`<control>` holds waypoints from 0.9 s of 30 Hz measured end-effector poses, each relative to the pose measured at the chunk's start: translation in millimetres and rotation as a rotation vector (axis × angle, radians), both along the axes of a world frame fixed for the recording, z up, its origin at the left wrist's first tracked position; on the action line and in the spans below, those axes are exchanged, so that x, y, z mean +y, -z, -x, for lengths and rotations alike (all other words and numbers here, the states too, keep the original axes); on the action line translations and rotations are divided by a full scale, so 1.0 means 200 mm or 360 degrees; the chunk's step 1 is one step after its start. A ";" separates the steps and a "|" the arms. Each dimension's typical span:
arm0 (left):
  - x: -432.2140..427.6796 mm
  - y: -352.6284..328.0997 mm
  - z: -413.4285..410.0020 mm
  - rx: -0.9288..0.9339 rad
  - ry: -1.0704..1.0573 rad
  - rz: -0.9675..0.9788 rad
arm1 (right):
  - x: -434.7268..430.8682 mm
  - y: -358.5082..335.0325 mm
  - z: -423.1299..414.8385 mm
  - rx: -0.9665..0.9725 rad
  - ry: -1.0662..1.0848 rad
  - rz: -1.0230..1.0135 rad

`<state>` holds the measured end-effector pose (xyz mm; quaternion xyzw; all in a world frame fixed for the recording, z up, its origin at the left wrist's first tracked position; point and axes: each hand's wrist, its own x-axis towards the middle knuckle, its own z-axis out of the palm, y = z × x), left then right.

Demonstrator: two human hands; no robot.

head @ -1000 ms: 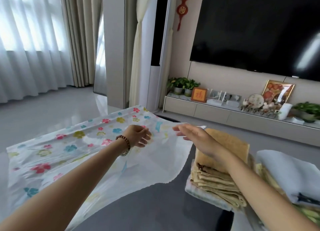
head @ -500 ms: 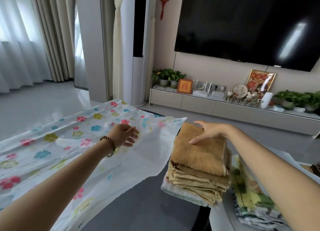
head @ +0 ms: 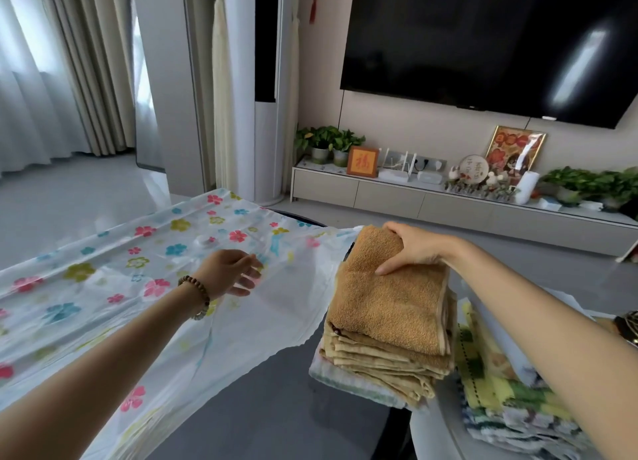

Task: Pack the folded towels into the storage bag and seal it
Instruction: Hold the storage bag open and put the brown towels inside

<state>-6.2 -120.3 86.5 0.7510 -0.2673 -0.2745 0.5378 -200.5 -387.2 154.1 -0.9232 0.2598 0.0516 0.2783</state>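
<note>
**Picking the top towel off the stack**

We see the right hand [head: 411, 249] curled over the far edge of the tan towel [head: 390, 304] topping the towel stack [head: 379, 359], centre-right. The left hand [head: 228, 273] is relaxed, fingers loose, over the flowered storage bag [head: 103, 276], which lies flat on the desk [head: 276, 408] at left. We judge nothing is packed yet. Next: lift the towel, open the bag mouth.

right hand [head: 414, 249] grips tan towel [head: 390, 304] | left hand [head: 224, 273] over floral bag [head: 103, 269]
</note>
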 end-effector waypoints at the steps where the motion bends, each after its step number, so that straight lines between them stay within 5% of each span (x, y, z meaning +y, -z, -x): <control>1: 0.00 0.00 0.00 0.0007 0.0000 0.0000 | 0.01 -0.01 0.01 -0.0010 0.0009 -0.0046; 10: 0.10 -0.04 0.00 -0.0014 -0.0024 0.0008 | 0.06 -0.20 0.11 -0.0152 -0.0099 -0.0606; 18: 0.28 -0.06 -0.04 -0.0073 -0.0048 0.0026 | 0.36 -0.23 -0.11 -0.0587 -0.0126 -0.1112; 27: 0.46 -0.09 -0.08 -0.0170 0.0108 0.0068 | 0.69 0.36 -0.55 0.0229 0.0178 -0.1456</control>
